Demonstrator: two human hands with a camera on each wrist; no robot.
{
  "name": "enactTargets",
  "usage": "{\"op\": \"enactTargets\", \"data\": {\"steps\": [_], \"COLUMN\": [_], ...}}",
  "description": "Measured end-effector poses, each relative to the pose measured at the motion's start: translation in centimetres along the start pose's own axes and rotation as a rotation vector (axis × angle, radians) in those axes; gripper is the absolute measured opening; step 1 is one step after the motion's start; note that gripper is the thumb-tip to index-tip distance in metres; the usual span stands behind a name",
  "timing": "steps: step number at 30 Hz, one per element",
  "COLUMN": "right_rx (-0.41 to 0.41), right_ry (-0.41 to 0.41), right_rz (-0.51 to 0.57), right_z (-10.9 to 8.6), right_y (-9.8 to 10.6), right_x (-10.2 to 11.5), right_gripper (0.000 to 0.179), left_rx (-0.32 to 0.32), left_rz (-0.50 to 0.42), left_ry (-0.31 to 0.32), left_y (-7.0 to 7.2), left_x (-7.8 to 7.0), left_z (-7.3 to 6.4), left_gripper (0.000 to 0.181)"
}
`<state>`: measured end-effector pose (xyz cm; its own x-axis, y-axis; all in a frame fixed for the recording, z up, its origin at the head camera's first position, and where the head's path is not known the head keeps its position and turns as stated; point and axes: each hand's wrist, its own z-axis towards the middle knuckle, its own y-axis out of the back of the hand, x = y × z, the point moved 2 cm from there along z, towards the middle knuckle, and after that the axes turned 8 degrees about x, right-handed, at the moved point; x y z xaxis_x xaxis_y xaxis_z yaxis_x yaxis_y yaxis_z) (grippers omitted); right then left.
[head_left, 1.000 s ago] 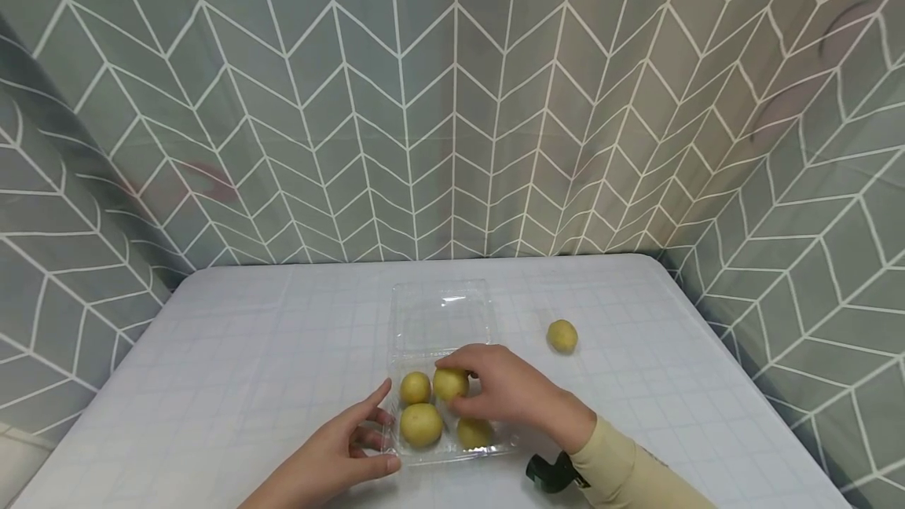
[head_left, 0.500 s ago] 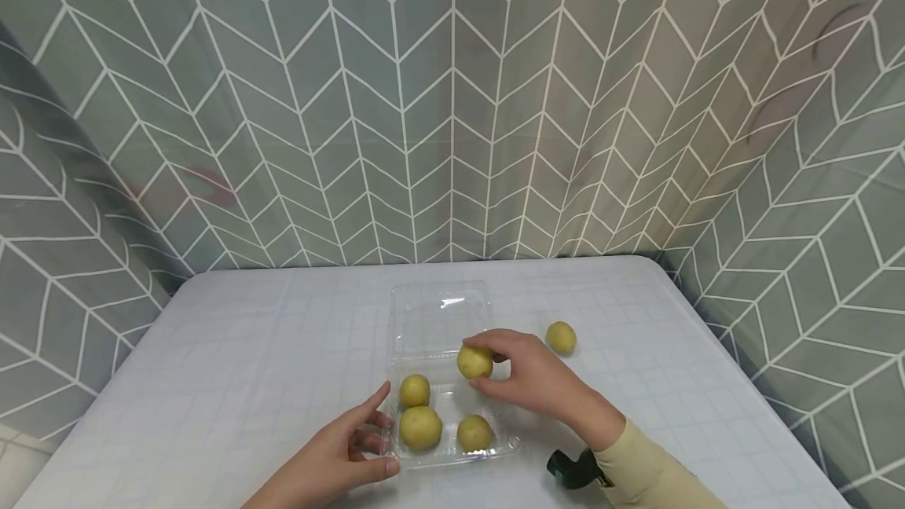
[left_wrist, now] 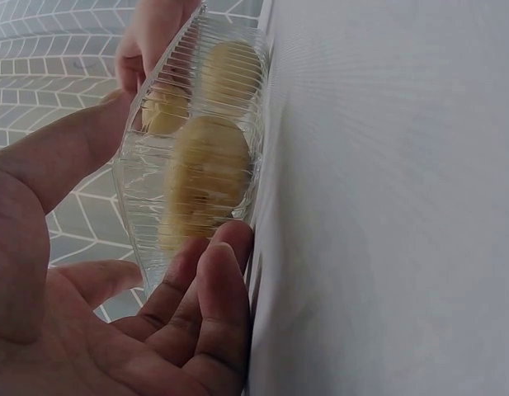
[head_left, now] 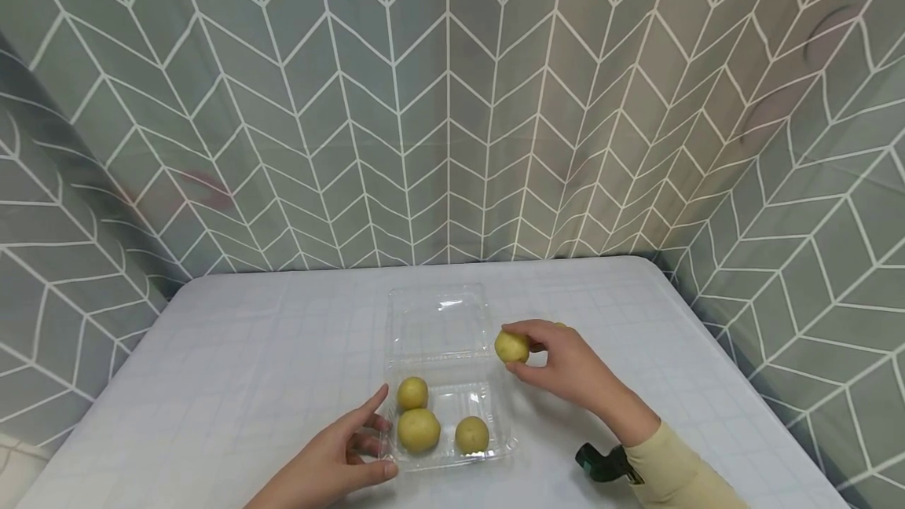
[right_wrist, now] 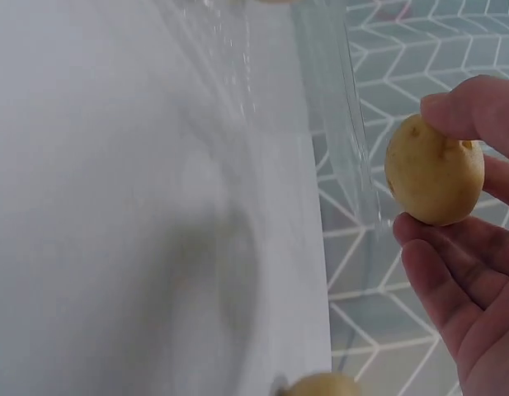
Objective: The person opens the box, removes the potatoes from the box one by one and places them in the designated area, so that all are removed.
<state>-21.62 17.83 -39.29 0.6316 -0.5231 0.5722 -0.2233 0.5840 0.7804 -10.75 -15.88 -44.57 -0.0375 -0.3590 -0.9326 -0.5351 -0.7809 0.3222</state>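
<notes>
My right hand [head_left: 566,360] holds a small yellow potato [head_left: 512,347] between thumb and fingertips, to the right of the clear plastic clamshell container [head_left: 452,371]. In the right wrist view this potato [right_wrist: 435,172] shows small eyes in its skin, with the thumb over one side and fingertips under the other. The container lies with its lid [head_left: 438,324] folded back. Inside it sit a large potato [head_left: 419,430], a smaller one [head_left: 412,393] behind it, and another potato [head_left: 471,435] at front right. My left hand [head_left: 346,446] rests at the container's left wall, thumb and fingers spread along it.
Another potato [head_left: 560,325] lies on the table, mostly hidden behind my right hand; the right wrist view shows this potato [right_wrist: 324,386] at its bottom edge. The table has a white cloth [head_left: 269,352]. Grey patterned curtains [head_left: 452,100] hang behind and at both sides.
My right hand has lifted the potato out of the container's back right and carried it rightward past the container's edge. My left hand has stayed at the left wall.
</notes>
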Motion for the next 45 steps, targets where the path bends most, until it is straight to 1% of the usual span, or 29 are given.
{"op": "enactTargets", "data": {"steps": [10,17,21,25,28,38,45], "right_rx": [-0.072,-0.111,-0.125,-0.131,-0.136,-0.144,-0.126], "right_ry": [-0.127,-0.124,-0.159,-0.209,-0.231,-0.302,-0.363], "right_rz": [0.008,-0.019,-0.035,-0.055,-0.067,-0.107,-0.110], "right_z": [-0.9,-1.6,-2.0,-2.4,-2.6,-3.4,-3.7], "right_y": [1.9,3.0,3.7,4.4,4.8,5.4,5.8], "right_x": [-1.7,-3.0,-4.1,-5.2,-6.0,-8.1,-9.2], "right_gripper": [0.050,0.050,0.049,0.049,0.049,0.052,0.053], "left_rx": [0.004,0.010,0.008,0.006,0.003,-0.003,0.000], "left_rz": [-0.028,-0.036,-0.039,-0.038,-0.038,-0.028,-0.015], "left_ry": [0.022,0.025,0.033,0.038,0.041,0.038,0.048], "left_y": [0.0,0.0,0.0,0.0,0.0,-0.1,-0.1], "left_x": [0.2,0.1,0.1,0.2,0.2,0.1,0.2], "left_z": [0.2,0.1,0.1,0.3,0.3,0.2,0.1], "left_gripper": [0.091,0.091,0.091,0.092,0.092,0.092,0.091]}}
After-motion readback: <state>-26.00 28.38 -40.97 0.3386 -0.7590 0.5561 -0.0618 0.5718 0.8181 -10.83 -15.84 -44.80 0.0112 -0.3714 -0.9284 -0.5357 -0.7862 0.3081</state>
